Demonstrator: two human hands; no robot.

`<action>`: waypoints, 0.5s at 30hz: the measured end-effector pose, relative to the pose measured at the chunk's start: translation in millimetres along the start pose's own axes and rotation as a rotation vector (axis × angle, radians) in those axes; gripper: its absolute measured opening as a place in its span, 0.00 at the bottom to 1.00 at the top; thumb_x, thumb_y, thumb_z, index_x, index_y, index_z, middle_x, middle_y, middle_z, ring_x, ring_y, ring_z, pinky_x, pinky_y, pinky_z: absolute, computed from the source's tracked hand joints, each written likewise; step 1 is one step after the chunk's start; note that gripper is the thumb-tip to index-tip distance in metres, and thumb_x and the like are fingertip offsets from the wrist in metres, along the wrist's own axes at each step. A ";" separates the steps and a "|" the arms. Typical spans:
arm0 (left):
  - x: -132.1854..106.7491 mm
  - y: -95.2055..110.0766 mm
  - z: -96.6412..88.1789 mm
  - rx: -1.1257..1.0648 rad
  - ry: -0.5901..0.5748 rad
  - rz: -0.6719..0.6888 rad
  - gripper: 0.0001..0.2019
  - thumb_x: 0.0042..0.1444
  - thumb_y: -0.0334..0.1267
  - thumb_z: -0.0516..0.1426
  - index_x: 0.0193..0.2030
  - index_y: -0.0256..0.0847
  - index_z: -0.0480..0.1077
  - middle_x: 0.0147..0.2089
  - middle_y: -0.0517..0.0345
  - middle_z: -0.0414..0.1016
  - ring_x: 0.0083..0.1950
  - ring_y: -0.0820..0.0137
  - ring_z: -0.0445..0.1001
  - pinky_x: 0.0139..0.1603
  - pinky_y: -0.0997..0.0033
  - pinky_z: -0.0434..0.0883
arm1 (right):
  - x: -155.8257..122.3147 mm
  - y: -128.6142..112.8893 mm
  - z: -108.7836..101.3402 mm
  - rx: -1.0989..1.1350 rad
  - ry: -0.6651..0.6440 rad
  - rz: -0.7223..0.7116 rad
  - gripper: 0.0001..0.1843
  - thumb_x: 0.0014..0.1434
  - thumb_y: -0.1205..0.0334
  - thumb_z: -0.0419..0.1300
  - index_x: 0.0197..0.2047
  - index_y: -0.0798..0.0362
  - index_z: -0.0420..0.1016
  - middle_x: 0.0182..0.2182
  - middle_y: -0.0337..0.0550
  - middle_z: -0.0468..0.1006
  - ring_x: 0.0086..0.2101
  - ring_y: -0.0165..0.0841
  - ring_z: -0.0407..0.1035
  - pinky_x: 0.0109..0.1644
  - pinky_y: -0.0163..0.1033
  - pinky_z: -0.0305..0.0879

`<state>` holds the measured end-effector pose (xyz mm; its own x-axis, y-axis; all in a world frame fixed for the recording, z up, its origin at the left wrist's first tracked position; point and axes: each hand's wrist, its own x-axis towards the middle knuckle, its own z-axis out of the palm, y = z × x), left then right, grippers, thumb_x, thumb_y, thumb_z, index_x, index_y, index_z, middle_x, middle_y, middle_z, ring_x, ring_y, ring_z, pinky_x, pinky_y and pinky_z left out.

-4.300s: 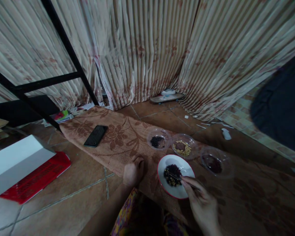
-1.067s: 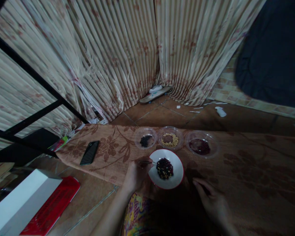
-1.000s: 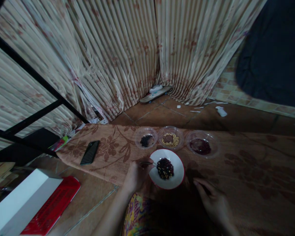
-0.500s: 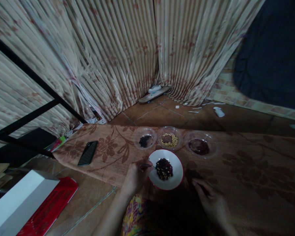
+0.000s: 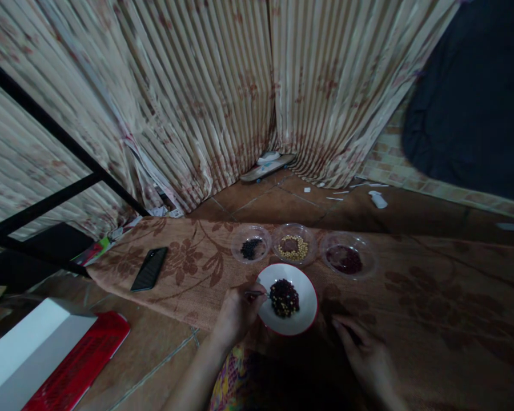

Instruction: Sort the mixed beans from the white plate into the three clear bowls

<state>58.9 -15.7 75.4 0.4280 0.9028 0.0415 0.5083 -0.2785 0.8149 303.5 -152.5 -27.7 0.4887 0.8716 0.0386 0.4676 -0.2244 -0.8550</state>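
My left hand is closed around a slim metal utensil at the left rim of a white bowl with a red edge. The utensil's tip points at the mixed beans, dark red, black and pale yellow, inside; its exact kind is too small to tell. Right of the bowl, my right hand rests low over the cloth, thumb and finger apart, with nothing visible in it. Behind the bowl stand three clear plastic cups: one with black beans, one with yellow beans, one with dark red beans.
A patterned brown cloth covers the low table. On its left lies a dark phone. A white box and a red package are on the tiled floor. Beyond the table are a skateboard and striped curtains.
The view has shifted slightly, so the table things appear a little lower and to the left. My left hand keeps the utensil at the bowl; my right hand stays beside it.
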 end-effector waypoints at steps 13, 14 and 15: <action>0.1 -0.9 -1.3 -0.104 0.089 -0.078 0.06 0.56 0.34 0.59 0.37 0.41 0.79 0.33 0.57 0.82 0.35 0.67 0.79 0.35 0.74 0.73 | 1.4 11.2 4.2 -0.046 0.038 -0.044 0.21 0.58 0.40 0.55 0.39 0.45 0.81 0.40 0.40 0.84 0.41 0.38 0.79 0.42 0.36 0.76; 1.1 -0.9 -2.4 -0.134 0.100 -0.089 0.06 0.56 0.35 0.59 0.37 0.41 0.79 0.34 0.56 0.82 0.36 0.66 0.80 0.36 0.74 0.74 | 1.9 12.4 4.8 -0.046 0.040 -0.053 0.21 0.58 0.39 0.55 0.39 0.44 0.82 0.39 0.40 0.84 0.40 0.38 0.79 0.41 0.36 0.76; 2.7 -0.5 -3.9 -0.168 0.110 -0.095 0.06 0.56 0.36 0.60 0.37 0.41 0.78 0.35 0.56 0.82 0.36 0.66 0.80 0.37 0.73 0.74 | 2.4 13.5 5.7 -0.047 0.043 -0.063 0.22 0.58 0.39 0.55 0.37 0.44 0.82 0.38 0.39 0.84 0.39 0.38 0.79 0.40 0.35 0.76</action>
<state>56.9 -11.9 77.3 0.2952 0.9553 0.0150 0.4068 -0.1399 0.9027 306.9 -150.9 -42.1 0.4881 0.8653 0.1144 0.5316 -0.1907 -0.8253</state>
